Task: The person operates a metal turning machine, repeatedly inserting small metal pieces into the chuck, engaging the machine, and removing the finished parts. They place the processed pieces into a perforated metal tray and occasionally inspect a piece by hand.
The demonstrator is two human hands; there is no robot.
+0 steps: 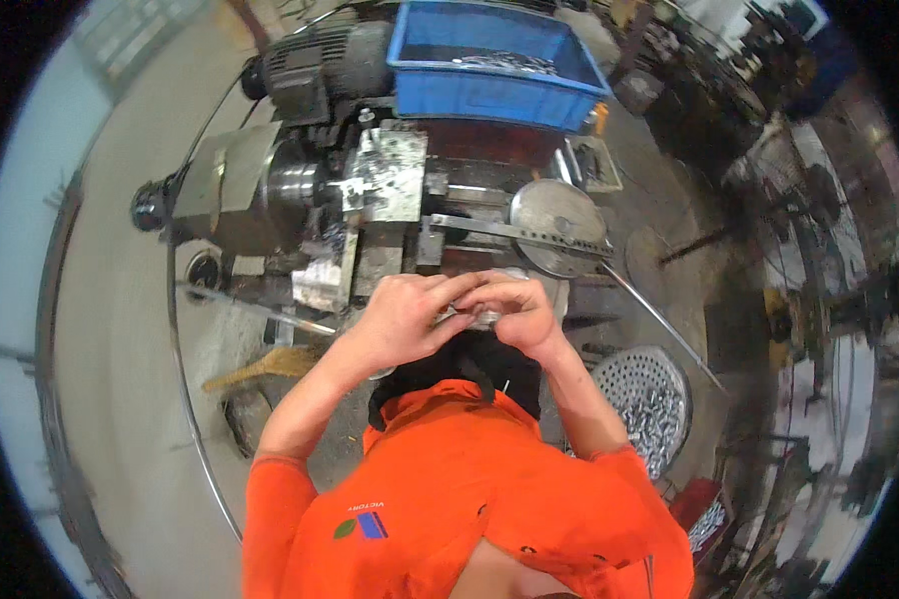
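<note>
My left hand (402,311) and my right hand (517,307) meet in front of my body, fingers bent and touching. Between the left thumb and the right palm shows a small shiny metal part (485,317); fingers hide most of it, so its exact kind is unclear. Both hands are closed about it. Just beyond them stands a greasy machine with a metal block (395,178) and a cylindrical spindle head (295,185). A flat bar with holes (514,232) reaches over a round metal disc (557,215) on the machine's right.
A blue crate (489,95) holding metal parts sits behind the machine, beside a motor (315,65). At my right are a perforated basket (681,384) of shiny parts and a red container (691,502). A long rod (664,324) slants rightward. A straw brush (265,367) lies left.
</note>
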